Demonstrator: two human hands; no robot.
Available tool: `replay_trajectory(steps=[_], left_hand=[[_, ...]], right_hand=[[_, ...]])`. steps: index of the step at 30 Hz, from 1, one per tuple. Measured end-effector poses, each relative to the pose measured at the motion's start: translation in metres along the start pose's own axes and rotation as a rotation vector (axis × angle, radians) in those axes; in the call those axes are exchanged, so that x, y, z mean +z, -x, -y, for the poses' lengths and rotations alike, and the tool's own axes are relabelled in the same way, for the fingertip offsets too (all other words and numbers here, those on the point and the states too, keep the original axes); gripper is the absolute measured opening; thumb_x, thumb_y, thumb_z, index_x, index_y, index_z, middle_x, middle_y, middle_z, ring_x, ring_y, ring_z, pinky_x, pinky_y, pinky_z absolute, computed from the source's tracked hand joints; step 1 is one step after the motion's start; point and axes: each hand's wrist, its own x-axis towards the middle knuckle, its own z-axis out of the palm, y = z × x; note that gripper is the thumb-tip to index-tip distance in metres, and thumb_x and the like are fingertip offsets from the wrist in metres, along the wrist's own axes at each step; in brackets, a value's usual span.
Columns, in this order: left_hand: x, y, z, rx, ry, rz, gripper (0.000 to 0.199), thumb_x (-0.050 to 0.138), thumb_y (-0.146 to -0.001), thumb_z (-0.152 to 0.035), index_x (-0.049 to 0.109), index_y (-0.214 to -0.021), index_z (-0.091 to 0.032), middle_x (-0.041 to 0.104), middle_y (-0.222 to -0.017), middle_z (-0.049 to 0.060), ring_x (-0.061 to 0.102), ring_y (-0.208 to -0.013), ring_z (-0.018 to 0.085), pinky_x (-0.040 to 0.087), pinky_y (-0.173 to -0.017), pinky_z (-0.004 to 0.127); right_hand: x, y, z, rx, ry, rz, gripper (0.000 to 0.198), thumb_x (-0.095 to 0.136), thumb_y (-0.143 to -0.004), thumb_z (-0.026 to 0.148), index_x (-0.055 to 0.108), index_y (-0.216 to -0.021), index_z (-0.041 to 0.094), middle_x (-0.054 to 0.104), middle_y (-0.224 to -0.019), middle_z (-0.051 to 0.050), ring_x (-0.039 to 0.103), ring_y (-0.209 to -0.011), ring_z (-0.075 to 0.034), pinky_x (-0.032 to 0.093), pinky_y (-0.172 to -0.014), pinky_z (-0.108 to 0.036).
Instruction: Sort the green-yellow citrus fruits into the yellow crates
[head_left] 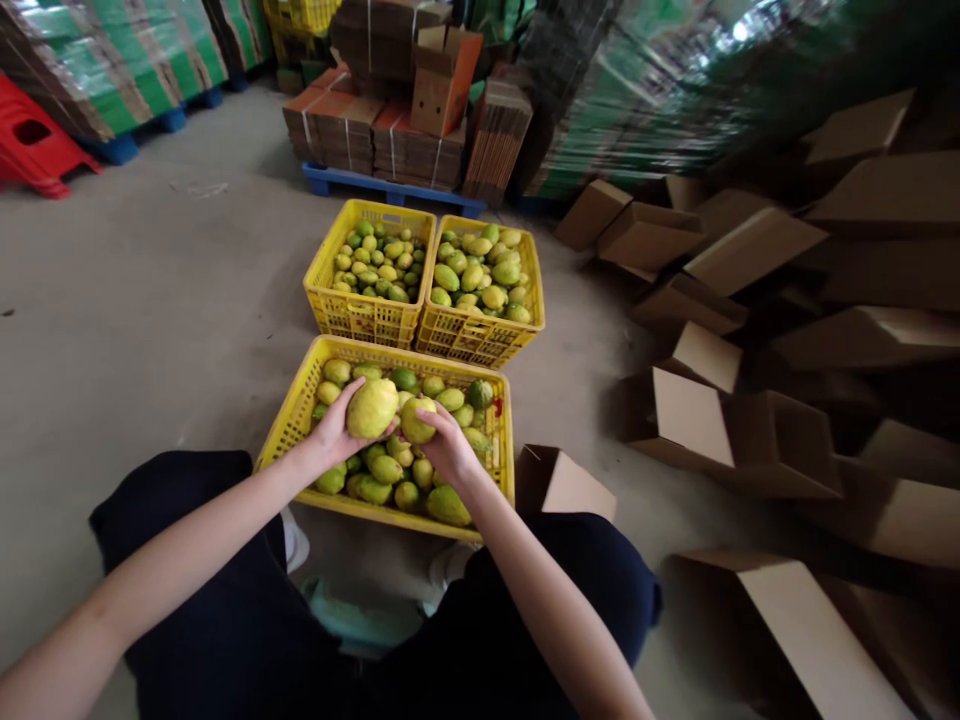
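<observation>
My left hand [335,432] is closed around a large yellow-green lemon [373,408]. Close beside it, my right hand [450,440] grips a rounder yellow-green lemon [418,419] between thumb and fingers. Both hands are above a yellow plastic crate [300,400] that stands on the floor between my knees. Inside the crate lie several more lemons [386,469], some yellow and some greener, and a dark green one [480,394] sits near its right side. The hands and forearms hide part of the fruit.
Two more yellow crates, left [367,313] and right [480,345], hold similar fruit just beyond. Many open cardboard boxes [780,440] are heaped on the right; a small box [570,487] is by my right knee. Behind, flattened cartons [337,130] are stacked on a blue pallet [390,190].
</observation>
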Motion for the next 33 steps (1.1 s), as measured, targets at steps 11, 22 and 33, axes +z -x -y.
replay_trajectory(steps=[11, 22, 33], left_hand=[[-0.006, 0.002, -0.005, 0.012, 0.151, 0.123, 0.039, 0.043, -0.096, -0.042, 0.068, -0.098, -0.012, 0.072, -0.077, 0.011, 0.072, -0.070, 0.022, 0.062, -0.065, 0.033], [-0.006, -0.001, 0.013, 0.034, 0.145, 0.124, 0.021, 0.059, -0.086, -0.040, 0.066, -0.085, -0.020, 0.073, -0.079, 0.003, 0.069, -0.073, 0.021, 0.061, -0.079, 0.041], [0.003, -0.017, 0.029, 0.127, -0.012, 0.130, 0.025, 0.064, -0.083, -0.034, 0.072, -0.098, -0.016, 0.078, -0.096, 0.008, 0.072, -0.105, 0.030, 0.059, -0.090, 0.040]], right_hand=[[-0.003, 0.004, -0.003, -0.130, 0.088, -0.012, 0.033, 0.075, -0.063, 0.025, 0.064, -0.094, 0.026, 0.067, -0.087, 0.003, 0.065, -0.082, -0.017, 0.056, -0.078, -0.030], [0.003, 0.005, -0.022, -0.575, 0.857, -0.069, 0.059, 0.060, -0.092, 0.052, 0.052, -0.144, 0.024, 0.053, -0.151, -0.014, 0.044, -0.145, -0.030, 0.033, -0.123, -0.052], [0.003, 0.009, -0.041, -0.550, 1.019, -0.080, 0.110, 0.087, -0.062, 0.063, 0.043, -0.153, 0.021, 0.034, -0.162, -0.019, 0.023, -0.156, -0.038, 0.027, -0.126, -0.056]])
